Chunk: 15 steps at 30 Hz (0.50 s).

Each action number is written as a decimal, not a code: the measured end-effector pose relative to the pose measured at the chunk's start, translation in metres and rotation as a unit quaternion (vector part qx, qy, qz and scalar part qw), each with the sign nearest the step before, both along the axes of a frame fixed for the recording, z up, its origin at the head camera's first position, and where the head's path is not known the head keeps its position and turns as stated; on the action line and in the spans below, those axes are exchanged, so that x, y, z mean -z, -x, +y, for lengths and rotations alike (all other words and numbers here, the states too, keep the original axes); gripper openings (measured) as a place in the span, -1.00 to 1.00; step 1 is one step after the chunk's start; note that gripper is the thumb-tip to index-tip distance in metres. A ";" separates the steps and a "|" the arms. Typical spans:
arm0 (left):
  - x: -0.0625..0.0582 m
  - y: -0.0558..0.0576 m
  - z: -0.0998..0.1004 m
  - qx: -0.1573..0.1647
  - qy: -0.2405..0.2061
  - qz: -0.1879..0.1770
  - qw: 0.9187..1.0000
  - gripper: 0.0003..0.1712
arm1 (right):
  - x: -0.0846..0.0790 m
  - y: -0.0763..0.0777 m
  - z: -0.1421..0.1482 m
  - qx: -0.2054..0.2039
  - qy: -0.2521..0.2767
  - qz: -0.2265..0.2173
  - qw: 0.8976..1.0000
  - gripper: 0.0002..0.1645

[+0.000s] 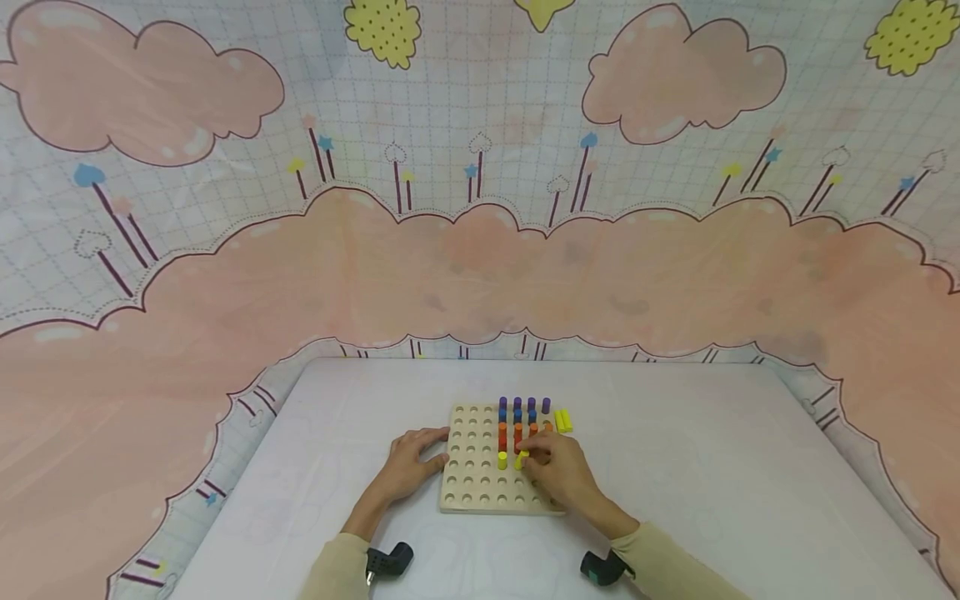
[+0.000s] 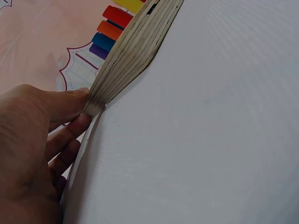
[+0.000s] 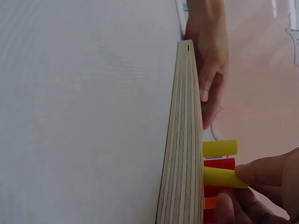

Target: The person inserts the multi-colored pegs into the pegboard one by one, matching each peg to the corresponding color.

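Note:
A wooden pegboard [image 1: 467, 505] lies on the white table. My left hand [image 1: 409, 461] rests against its left edge, thumb and index finger touching the side. Between thumb and fingertips, my right hand [image 1: 562, 473] pinches a yellow peg [image 3: 219, 177], slightly tilted, its lower end at the board's top. Whether that end is inside a hole is hidden. One more yellow peg [image 1: 502, 461] stands upright just left of it. Behind them are purple pegs [image 1: 517, 403], blue pegs [image 1: 517, 416], orange pegs [image 1: 518, 429] and red pegs [image 1: 518, 447], partly covered by the right hand.
Yellow pegs [image 1: 563, 421] lie side by side off the board's right edge. Bare holes fill the board's left columns and front rows. White table surface [image 1: 712, 467] extends around the board, and a patterned cloth [image 1: 480, 275] hangs behind.

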State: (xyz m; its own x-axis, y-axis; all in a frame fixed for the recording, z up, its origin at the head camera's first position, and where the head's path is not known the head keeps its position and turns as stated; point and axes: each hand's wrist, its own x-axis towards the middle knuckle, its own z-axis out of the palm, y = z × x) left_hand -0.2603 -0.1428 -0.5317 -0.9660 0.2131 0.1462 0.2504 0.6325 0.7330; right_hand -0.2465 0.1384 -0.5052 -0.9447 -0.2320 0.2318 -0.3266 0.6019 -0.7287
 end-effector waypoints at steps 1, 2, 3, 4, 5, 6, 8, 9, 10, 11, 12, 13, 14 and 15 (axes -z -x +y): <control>0.000 0.000 0.000 -0.001 -0.001 -0.002 1.000 -0.48 | 0.000 0.000 -0.001 0.000 -0.002 -0.002 1.000 -0.78; 0.000 0.000 0.000 -0.002 -0.001 -0.004 1.000 -0.48 | 0.000 0.000 -0.001 -0.001 -0.002 -0.004 1.000 -0.78; -0.001 0.001 0.000 -0.003 -0.001 -0.003 1.000 -0.48 | 0.000 0.000 -0.002 -0.002 -0.001 -0.008 1.000 -0.77; -0.001 0.001 0.000 -0.004 0.000 -0.001 1.000 -0.48 | 0.000 0.000 -0.002 -0.004 0.001 -0.010 1.000 -0.77; -0.001 0.001 0.000 -0.005 0.000 0.000 1.000 -0.48 | 0.001 0.000 -0.003 -0.005 0.002 -0.013 1.000 -0.76; -0.001 0.000 0.000 -0.007 0.000 -0.001 1.000 -0.49 | 0.001 0.000 -0.003 -0.005 0.004 -0.018 1.000 -0.76; 0.000 0.000 0.001 -0.008 0.002 -0.001 1.000 -0.48 | 0.002 0.000 -0.003 -0.006 0.005 -0.023 1.000 -0.75; 0.000 0.000 0.001 -0.009 0.002 0.000 1.000 -0.48 | 0.002 0.000 -0.003 -0.008 0.004 -0.024 1.000 -0.75; 0.000 0.000 0.001 -0.008 0.002 0.001 1.000 -0.48 | 0.002 0.000 -0.003 -0.009 0.004 -0.027 1.000 -0.75; 0.000 0.000 0.001 -0.008 0.001 -0.001 1.000 -0.48 | 0.001 0.000 -0.002 -0.009 0.006 -0.031 0.999 -0.75; 0.000 -0.001 0.001 -0.008 0.001 -0.001 1.000 -0.48 | 0.001 -0.001 -0.001 -0.009 0.011 -0.034 0.999 -0.75; 0.000 -0.001 0.001 -0.006 0.002 0.001 1.000 -0.48 | -0.001 -0.001 -0.001 -0.008 0.018 -0.037 0.999 -0.76; 0.000 -0.001 0.001 -0.005 0.001 0.002 1.000 -0.48 | -0.003 -0.002 0.000 -0.006 0.024 -0.039 0.999 -0.76; 0.000 -0.001 0.001 -0.004 0.001 0.004 1.000 -0.48 | -0.006 -0.003 0.001 -0.005 0.027 -0.034 0.999 -0.77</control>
